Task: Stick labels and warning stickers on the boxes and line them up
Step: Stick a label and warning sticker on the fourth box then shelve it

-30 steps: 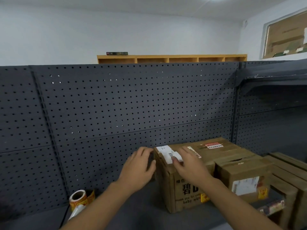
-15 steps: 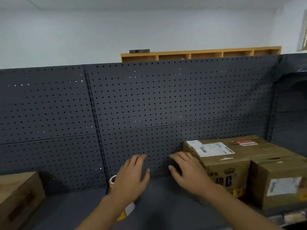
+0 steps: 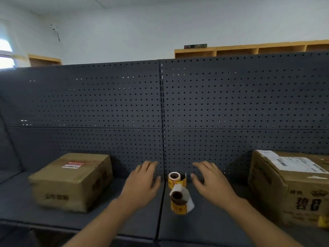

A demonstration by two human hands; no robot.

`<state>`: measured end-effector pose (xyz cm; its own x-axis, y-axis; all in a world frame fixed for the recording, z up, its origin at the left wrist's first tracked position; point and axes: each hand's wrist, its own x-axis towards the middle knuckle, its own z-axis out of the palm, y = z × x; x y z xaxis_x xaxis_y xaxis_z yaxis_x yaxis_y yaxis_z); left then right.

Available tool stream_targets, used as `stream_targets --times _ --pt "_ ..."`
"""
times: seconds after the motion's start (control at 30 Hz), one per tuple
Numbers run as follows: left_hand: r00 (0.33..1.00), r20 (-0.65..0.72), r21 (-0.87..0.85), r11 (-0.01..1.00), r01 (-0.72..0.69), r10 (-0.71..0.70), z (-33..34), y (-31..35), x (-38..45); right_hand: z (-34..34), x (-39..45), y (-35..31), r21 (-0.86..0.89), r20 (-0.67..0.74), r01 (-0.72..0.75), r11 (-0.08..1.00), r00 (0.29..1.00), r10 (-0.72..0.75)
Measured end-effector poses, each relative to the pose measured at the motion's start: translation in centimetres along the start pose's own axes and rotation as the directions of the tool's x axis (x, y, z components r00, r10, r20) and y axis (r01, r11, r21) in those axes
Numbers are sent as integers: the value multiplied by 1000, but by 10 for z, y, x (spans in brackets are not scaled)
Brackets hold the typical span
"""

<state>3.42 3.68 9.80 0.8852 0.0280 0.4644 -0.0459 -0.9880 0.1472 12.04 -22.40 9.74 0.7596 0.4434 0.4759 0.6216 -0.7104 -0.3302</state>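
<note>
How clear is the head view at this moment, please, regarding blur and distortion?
Head view: motion blur smears the left box and its print; both sticker rolls look soft; wide-angle bending curves the pegboard top; the window at far left is blown out.

Dark grey perforated metal back panel (image 3: 231, 104) rose behind a dark grey shelf (image 3: 89, 218). Plain white wall (image 3: 142, 32) stood beyond, with light wooden cubby shelving (image 3: 249, 50) along it. Bright window (image 3: 5, 54) glared at far left.
</note>
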Motion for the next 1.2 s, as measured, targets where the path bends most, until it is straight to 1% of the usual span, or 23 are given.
stream_targets --times 0.13,0.27,0.4,0.47,0.53,0.6,0.67,0.73,0.77,0.83,0.93,1.0,1.03,1.13,1.2 --pt "1000 -8 71 997 16 -15 -16 -42 -15 22 10 -34 54 24 8 998 1000 -9" --pt "999 -32 111 993 40 -36 -32 -85 -33 47 15 -69 137 11 3 991 1000 -5" --pt "989 -32 102 984 144 -142 -48 -132 -52 74 19 -105 206 39 -2 978 999 -6" --pt "985 -28 128 977 171 -169 -56 -156 -61 88 24 -123 246 68 -1 969 998 -17" --pt "973 -31 141 963 231 -229 -64 -181 -69 103 31 -141 286 95 4 958 995 -32" --pt "942 -32 99 936 337 -335 -73 -208 -73 118 37 -161 321 108 6 947 993 -43" --pt "903 -32 1 904 428 -428 -82 -236 -75 133 42 -182 364 114 -1 931 992 -44" --pt "876 -57 -89 876 474 -480 -89 -263 -78 150 48 -202 403 115 -11 915 993 -39" --pt "860 -70 -106 861 497 -505 -92 -275 -79 156 53 -212 418 120 -22 908 992 -32" --pt "830 -75 -96 832 546 -553 -94 -299 -81 171 64 -232 450 115 -40 892 993 -14" --pt "789 -41 -101 788 608 -613 -89 -332 -86 190 82 -261 481 133 -65 874 991 1" --pt "768 -32 -141 764 630 -640 -83 -352 -88 203 93 -279 514 160 -108 851 987 28" --pt "752 -40 -187 745 641 -658 -78 -362 -89 210 98 -287 532 185 -143 834 981 50" --pt "657 -36 -392 616 684 -753 -69 -385 -83 227 112 -305 565 290 -252 786 952 96" --pt "596 -8 -539 505 674 -803 -64 -392 -79 236 117 -312 583 355 -304 753 930 101"
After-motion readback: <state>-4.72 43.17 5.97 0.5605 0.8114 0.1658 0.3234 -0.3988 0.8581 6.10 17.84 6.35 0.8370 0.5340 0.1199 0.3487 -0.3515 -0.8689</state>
